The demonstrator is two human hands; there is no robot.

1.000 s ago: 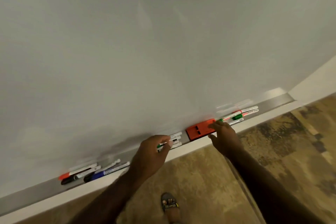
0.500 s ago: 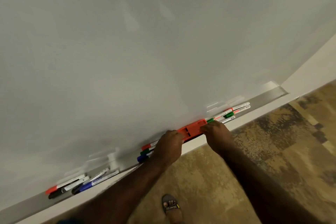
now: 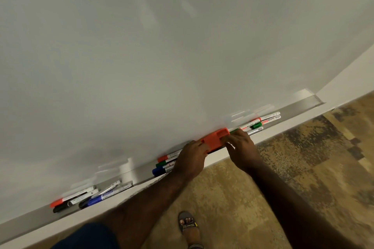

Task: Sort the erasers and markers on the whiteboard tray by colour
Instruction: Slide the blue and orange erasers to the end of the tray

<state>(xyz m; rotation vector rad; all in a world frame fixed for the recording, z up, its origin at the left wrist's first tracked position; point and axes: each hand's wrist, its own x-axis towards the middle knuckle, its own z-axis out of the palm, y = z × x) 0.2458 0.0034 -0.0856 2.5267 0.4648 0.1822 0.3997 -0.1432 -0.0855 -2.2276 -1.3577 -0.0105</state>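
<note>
An orange eraser (image 3: 215, 138) with a dark felt underside sits on the metal whiteboard tray (image 3: 299, 107). My left hand (image 3: 191, 160) grips its left end and my right hand (image 3: 241, 147) pinches its right end. Red, green and blue markers (image 3: 163, 163) lie in the tray, their caps sticking out left from under my left hand. Further left lie a red marker (image 3: 57, 202), a black marker (image 3: 59, 209) and a blue marker (image 3: 95, 201). Just right of my right hand lie a green marker (image 3: 256, 125) and red-printed markers (image 3: 270, 119).
The whiteboard (image 3: 182, 56) fills the upper view. Below the tray runs a pale wall ledge (image 3: 283, 125), then patterned brown carpet (image 3: 323, 168). A sandalled foot (image 3: 189, 226) stands on the floor between my arms.
My left hand slid right along the tray from the marker bundle to the eraser's left end. My right hand stayed at the eraser's right end. The view shifted slightly.
</note>
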